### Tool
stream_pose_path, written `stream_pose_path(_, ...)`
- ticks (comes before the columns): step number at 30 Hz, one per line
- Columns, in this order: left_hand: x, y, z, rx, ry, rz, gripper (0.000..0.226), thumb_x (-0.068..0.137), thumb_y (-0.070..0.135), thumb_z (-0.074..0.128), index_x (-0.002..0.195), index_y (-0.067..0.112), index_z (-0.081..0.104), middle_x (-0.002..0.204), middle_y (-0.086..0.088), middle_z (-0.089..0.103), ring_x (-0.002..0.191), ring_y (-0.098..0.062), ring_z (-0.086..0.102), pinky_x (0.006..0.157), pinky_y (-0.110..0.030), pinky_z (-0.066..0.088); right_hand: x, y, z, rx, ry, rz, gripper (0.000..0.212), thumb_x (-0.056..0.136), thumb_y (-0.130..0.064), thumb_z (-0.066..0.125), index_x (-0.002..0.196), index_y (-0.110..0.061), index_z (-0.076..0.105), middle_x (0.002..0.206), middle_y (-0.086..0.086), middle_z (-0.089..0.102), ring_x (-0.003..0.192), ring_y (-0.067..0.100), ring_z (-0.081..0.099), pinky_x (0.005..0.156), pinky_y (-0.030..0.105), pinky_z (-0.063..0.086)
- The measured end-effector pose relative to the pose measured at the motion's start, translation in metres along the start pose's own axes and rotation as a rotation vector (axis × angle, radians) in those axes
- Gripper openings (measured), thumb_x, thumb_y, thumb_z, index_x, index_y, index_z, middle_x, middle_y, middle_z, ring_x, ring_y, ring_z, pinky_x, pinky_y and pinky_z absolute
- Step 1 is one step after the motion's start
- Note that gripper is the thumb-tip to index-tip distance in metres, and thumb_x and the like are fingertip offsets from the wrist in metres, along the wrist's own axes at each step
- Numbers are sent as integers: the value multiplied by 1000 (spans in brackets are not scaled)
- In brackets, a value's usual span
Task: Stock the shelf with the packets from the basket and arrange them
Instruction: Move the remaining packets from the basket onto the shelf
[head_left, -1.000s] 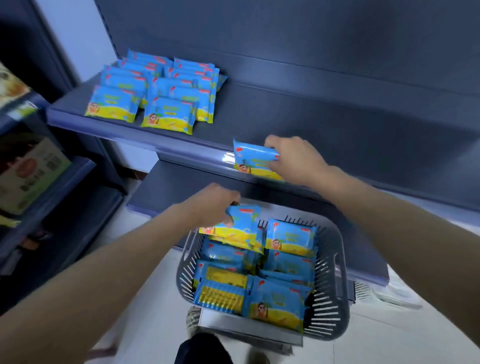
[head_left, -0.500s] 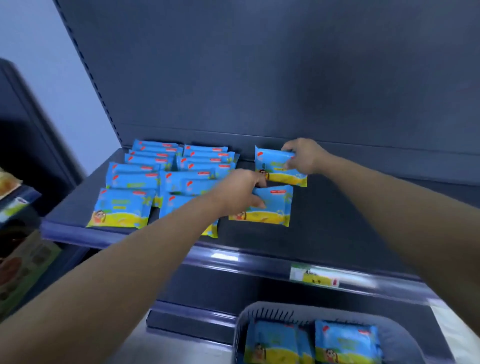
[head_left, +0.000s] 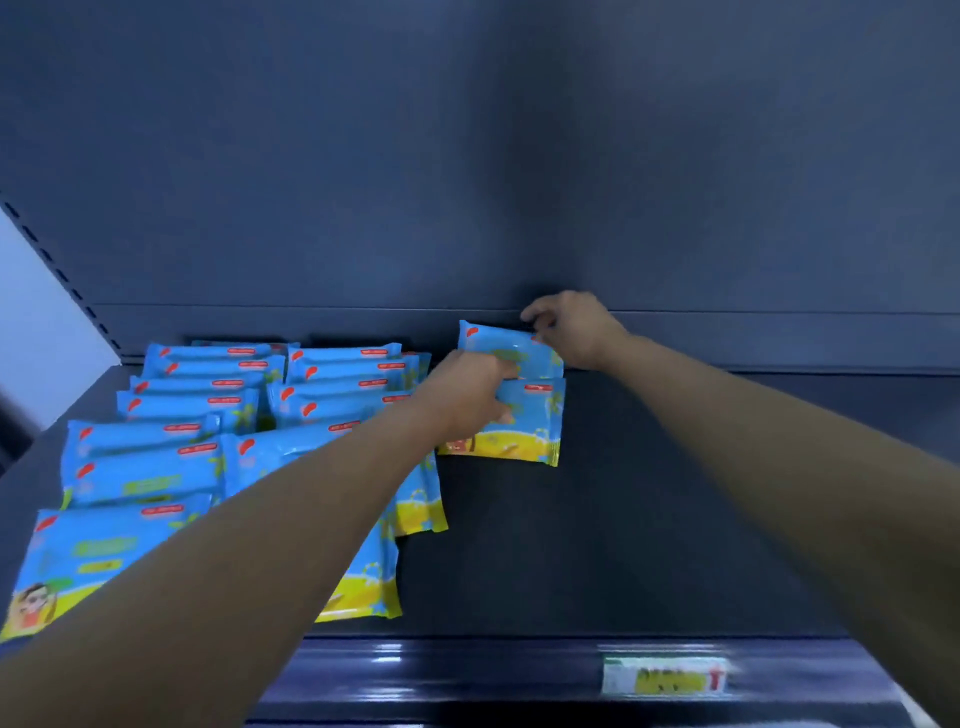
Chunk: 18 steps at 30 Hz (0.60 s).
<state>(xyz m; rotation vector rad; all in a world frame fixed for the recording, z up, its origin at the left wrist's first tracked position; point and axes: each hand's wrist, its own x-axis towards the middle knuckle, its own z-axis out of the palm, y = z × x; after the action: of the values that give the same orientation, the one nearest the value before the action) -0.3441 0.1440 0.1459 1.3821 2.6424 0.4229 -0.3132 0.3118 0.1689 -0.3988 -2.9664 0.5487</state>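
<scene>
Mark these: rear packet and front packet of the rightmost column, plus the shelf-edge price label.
rear packet (head_left: 493, 347): head view, on its blue face, left of centre.
front packet (head_left: 540, 415): head view, on its blue face, right half.
price label (head_left: 665, 675): head view, on its yellow middle.

On the dark shelf (head_left: 649, 519), two blue packets with yellow bottoms form a third column. The rear packet (head_left: 498, 351) sits close to the back wall, with the right hand (head_left: 571, 332) pinching its top right corner. The front packet (head_left: 530, 426) lies right before it, edges meeting, and the left hand (head_left: 467, 400) grips its left side. Beside them, the left column (head_left: 140, 467) and second column (head_left: 343, 374) lie shingled front to back, red tabs showing, nearest packets at the shelf's front.
</scene>
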Motion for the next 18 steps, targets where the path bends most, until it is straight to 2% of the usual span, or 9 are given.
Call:
stream_pose_path(3,19,-5,2,66,24,3,35,83,27,65,115,12,59,112,-7,61,106,-26,53,86,-28,33,-9,9,-7,2,57,32,32,93,-8,47,121,-13,62,117,9,65,107,25,59,92,32,47)
stream_pose_path(6,33,-9,6,166,22,-3,34,84,32,63,114,16,58,113,-4,60,109,-25,52,100,-30,26,-24,13,-10,-31,68,67,32,93,-11,49,123,-15,59,119,10,64,108,28,58,92,38,48)
stream_pose_path(9,39,-12,15,247,29,-40,43,85,36,61,124,19,53,120,-4,56,116,-23,48,108,-33,19,-39,11,-10,-96,87,55,34,94,-15,49,126,-16,56,125,10,60,112,30,55,93,39,46)
stream_pose_path(13,33,-7,15,271,137,-67,53,84,37,62,129,15,47,126,-7,49,120,-25,41,109,-34,18,-52,9,-11,-199,124,4,36,94,-18,48,130,-15,52,130,9,54,117,30,50,97,39,40)
stream_pose_path(18,8,10,0,262,314,3,51,86,31,62,130,13,45,124,-5,50,120,-24,40,110,-32,13,-73,-1,-18,-260,195,-60,48,94,-23,50,140,-16,39,144,4,39,128,27,37,102,38,30)
